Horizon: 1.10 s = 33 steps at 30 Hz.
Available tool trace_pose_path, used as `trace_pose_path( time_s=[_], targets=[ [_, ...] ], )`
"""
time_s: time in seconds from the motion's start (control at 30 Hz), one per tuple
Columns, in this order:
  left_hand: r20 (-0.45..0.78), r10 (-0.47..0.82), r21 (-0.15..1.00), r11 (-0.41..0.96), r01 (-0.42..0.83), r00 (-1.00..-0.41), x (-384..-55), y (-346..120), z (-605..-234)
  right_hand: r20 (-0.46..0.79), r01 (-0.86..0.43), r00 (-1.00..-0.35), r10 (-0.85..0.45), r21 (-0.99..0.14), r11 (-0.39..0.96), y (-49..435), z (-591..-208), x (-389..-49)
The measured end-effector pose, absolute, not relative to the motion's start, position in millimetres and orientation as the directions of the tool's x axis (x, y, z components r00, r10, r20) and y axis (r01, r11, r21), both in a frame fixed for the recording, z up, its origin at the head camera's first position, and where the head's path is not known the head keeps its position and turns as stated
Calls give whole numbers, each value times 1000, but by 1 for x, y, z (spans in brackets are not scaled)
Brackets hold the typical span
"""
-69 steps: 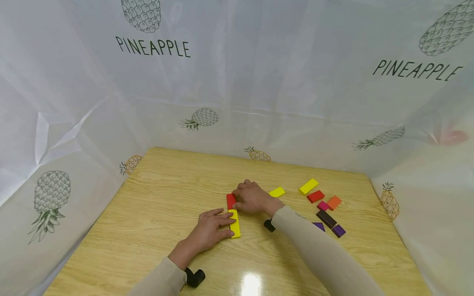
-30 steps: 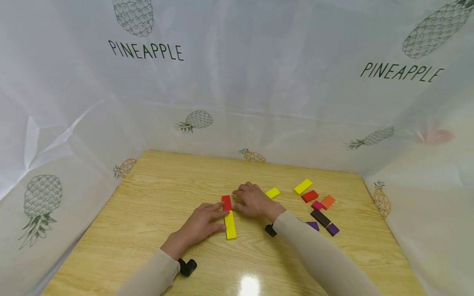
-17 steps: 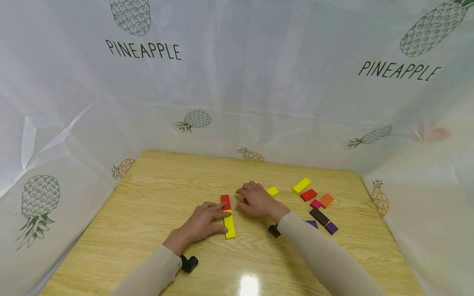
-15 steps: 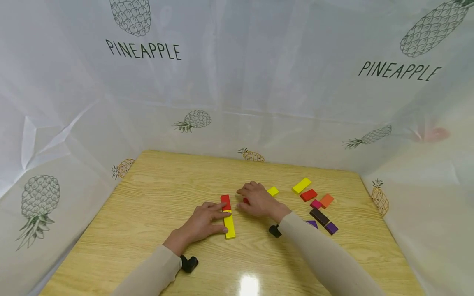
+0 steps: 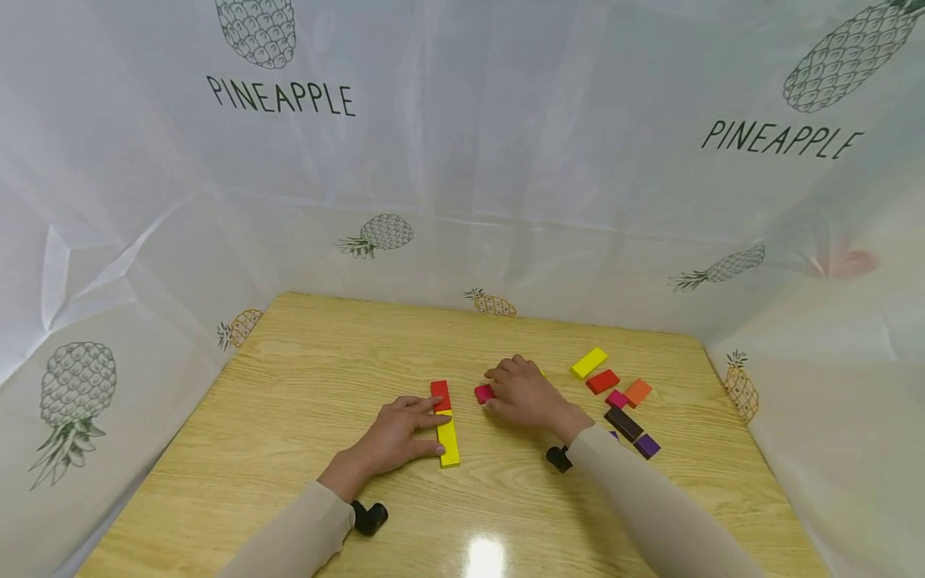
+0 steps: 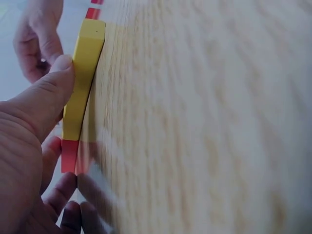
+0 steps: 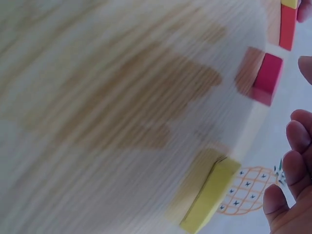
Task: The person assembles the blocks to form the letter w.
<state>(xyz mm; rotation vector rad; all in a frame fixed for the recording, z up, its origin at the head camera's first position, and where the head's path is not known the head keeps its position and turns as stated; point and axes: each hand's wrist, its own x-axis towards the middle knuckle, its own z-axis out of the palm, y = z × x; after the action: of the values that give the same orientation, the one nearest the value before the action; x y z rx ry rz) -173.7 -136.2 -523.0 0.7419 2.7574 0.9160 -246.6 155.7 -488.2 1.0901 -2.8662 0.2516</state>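
Observation:
On the wooden table, a red block and a longer yellow block lie end to end in one line. My left hand rests at their left side, thumb against the yellow block and extended fingers over the join and the red one. To the right, my right hand hovers palm down, its fingers loosely spread and holding nothing. A pink block lies by its thumb and fingertips, partly covered in the head view; the right wrist view shows it apart from them. A second yellow block is mostly hidden beneath that hand.
Several blocks lie at the right: a yellow one, a red one, an orange one, a small pink one, a dark brown one and a purple one. A pineapple-print sheet surrounds the table.
My right hand has drawn away from the red block to the right, uncovering the pink block and covering most of a yellow one. My left hand has shifted slightly, staying at the joined blocks.

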Motion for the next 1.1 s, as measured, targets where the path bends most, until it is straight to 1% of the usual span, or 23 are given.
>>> trace_pose_path(
  time_s=[0.23, 0.53, 0.7, 0.93, 1.1],
  targets=[
    [14, 494, 604, 689, 401, -870, -173, -135, -523, 126, -667, -745, -655, -131, 734, 169, -496, -245],
    [18, 489, 612, 685, 397, -872, -173, -136, -523, 141, -694, -719, -681, -84, 715, 162, -502, -247],
    [8, 486, 607, 692, 390, -874, -174, -135, -524, 133, -693, -720, -681, -81, 717, 159, -502, -247],
    [12, 490, 600, 694, 398, -872, -174, -136, -525, 144, -687, -723, -675, -48, 725, 160, -504, -246],
    [13, 491, 598, 694, 401, -871, -174, -136, -525, 144, -681, -730, -668, -66, 730, 161, -507, -244]
  ],
)
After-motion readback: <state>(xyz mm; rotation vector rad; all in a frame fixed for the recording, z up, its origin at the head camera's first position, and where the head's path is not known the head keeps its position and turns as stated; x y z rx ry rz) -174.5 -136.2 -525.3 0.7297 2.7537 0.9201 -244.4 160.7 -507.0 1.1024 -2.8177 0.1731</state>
